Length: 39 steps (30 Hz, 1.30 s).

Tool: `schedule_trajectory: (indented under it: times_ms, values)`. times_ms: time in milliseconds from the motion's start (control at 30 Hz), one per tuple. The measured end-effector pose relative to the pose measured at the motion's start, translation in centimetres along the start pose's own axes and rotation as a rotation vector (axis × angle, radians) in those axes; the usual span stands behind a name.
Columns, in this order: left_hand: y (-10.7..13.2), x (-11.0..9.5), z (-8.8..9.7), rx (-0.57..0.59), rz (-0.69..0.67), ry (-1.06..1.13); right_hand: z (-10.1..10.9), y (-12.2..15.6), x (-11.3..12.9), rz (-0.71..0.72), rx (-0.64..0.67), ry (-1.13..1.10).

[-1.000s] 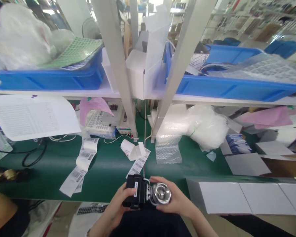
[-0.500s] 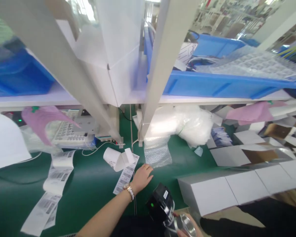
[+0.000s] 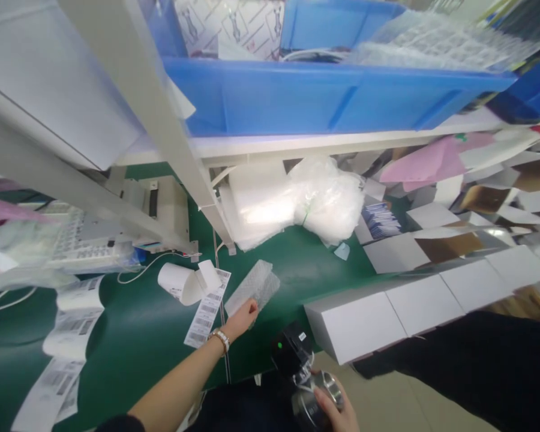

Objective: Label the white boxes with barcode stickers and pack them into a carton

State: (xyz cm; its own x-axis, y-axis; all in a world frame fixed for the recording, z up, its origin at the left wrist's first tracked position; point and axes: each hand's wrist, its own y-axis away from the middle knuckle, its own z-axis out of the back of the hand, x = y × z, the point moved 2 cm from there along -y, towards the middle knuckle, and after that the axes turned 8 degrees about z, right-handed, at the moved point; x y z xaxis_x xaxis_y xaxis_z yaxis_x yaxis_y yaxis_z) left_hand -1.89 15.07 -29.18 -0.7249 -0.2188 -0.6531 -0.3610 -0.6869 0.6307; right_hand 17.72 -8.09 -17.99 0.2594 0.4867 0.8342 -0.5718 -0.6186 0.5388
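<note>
My left hand point(image 3: 242, 318) reaches forward over the green table point(image 3: 153, 336) and pinches the near edge of a bubble-wrap bag point(image 3: 254, 288). A bracelet sits on that wrist. My right hand point(image 3: 335, 411) stays low near the bottom edge, wrapped round the shiny metal end of a black motorised valve point(image 3: 297, 366) with a green light on its black box. A strip of barcode labels point(image 3: 204, 309) lies just left of my left hand, running from a white label roll point(image 3: 180, 282).
A row of white cartons point(image 3: 414, 306) lines the table's right front edge. Behind are clear plastic bags point(image 3: 315, 198), a label printer point(image 3: 157, 207), slanted white frame posts point(image 3: 162, 132) and a blue bin point(image 3: 324, 90) on the shelf above. More label strips point(image 3: 67, 336) lie at left.
My left hand left the valve, reached forward and took hold of the bubble-wrap bag, pulling it nearer. The right hand lowered the valve. The view swung to the right.
</note>
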Motion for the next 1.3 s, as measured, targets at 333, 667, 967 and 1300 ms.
schedule_trajectory:
  times_ms: [333, 667, 967, 1300]
  values:
    - [1.6, 0.0, -4.3, -0.023, -0.018, 0.201, -1.8, -4.2, 2.2, 0.209, 0.079, 0.094]
    - [2.7, -0.2, -3.6, -0.072, 0.022, 0.435, -3.2, -7.9, 1.2, 0.464, 0.317, 0.281]
    - [6.4, -4.8, -2.8, -0.381, -0.234, 0.279, -3.3, -7.0, -0.9, 0.86, 0.492, 0.596]
    - [11.2, -4.2, -4.4, -0.563, -0.443, -0.252, -5.6, -5.5, -0.3, 0.383, 0.24, 0.297]
